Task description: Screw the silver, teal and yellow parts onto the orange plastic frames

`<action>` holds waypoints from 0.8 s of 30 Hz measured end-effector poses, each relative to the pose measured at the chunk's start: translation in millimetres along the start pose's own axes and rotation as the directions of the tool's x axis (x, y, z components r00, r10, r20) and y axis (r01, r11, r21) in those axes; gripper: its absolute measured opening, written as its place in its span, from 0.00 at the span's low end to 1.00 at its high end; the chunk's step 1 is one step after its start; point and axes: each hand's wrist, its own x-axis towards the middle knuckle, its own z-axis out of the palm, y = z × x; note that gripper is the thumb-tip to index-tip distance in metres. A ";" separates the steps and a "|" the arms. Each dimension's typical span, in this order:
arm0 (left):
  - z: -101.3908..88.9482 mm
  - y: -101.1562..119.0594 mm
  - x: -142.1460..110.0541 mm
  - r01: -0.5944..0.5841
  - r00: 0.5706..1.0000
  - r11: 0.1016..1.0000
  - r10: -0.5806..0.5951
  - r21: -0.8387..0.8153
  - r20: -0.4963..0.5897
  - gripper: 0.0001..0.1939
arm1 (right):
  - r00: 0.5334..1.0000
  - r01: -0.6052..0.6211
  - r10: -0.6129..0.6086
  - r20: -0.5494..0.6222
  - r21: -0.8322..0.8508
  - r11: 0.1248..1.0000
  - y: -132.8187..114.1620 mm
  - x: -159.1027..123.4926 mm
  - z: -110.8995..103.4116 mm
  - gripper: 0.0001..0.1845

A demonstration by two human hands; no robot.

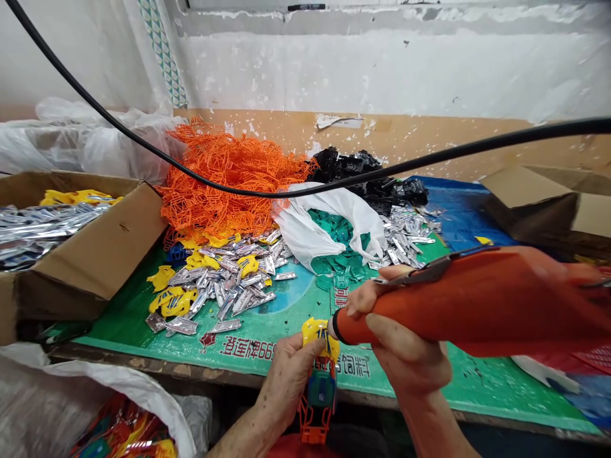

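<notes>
My left hand (289,375) is closed on a small toy vehicle (321,388), with fingers pinching its yellow front part. The toy also has a dark green middle and an orange frame at its lower end. My right hand (405,343) is wrapped round the front of a red electric screwdriver (458,305). The tool's dark tip meets the yellow part beside my left thumb; the bit itself is hidden. Beyond my hands, loose silver parts (229,286) and yellow parts (179,302) lie on the green sheet (267,337).
Orange frames (229,178) are heaped at the back, beside black parts (353,168). A white bag (300,222) holds green pieces (334,229). Cardboard boxes (105,254) stand left and right. A black cable (258,193) crosses overhead. A white sack (157,388) holds similar toys at lower left.
</notes>
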 end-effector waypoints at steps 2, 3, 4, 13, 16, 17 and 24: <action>-1.1 0.1 1.1 0.001 1.000 1.000 -0.001 -0.004 -0.010 0.15 | 1.000 -0.002 0.002 -0.006 0.011 1.000 -0.5 -0.1 1.1 0.21; -2.0 0.3 1.6 0.007 1.000 1.000 -0.007 -0.003 -0.013 0.15 | 1.000 0.005 -0.005 -0.014 0.013 1.000 -1.1 -0.2 1.5 0.22; -3.1 0.7 2.1 0.013 1.000 1.000 -0.013 -0.001 -0.009 0.16 | 1.000 0.013 -0.013 -0.022 0.011 1.000 -2.0 -0.1 1.8 0.22; -9.5 4.8 4.6 0.145 0.987 0.970 -0.128 -0.197 0.094 0.15 | 0.989 0.139 -0.136 -0.055 0.070 0.988 -27.4 16.9 -5.2 0.23; -11.4 3.7 6.7 0.181 0.980 0.954 -0.154 -0.239 0.127 0.15 | 0.977 0.198 -0.195 -0.089 0.024 0.980 -33.6 25.5 -16.9 0.22; -11.9 3.8 7.0 0.183 0.978 0.952 -0.151 -0.244 0.144 0.15 | 0.972 0.211 -0.209 -0.107 0.007 0.977 -34.0 28.5 -21.5 0.21; -16.4 11.1 5.1 0.148 0.976 0.973 -0.115 -0.174 0.186 0.11 | 0.925 0.226 -0.255 -0.283 -0.134 0.965 -20.9 49.8 -58.2 0.22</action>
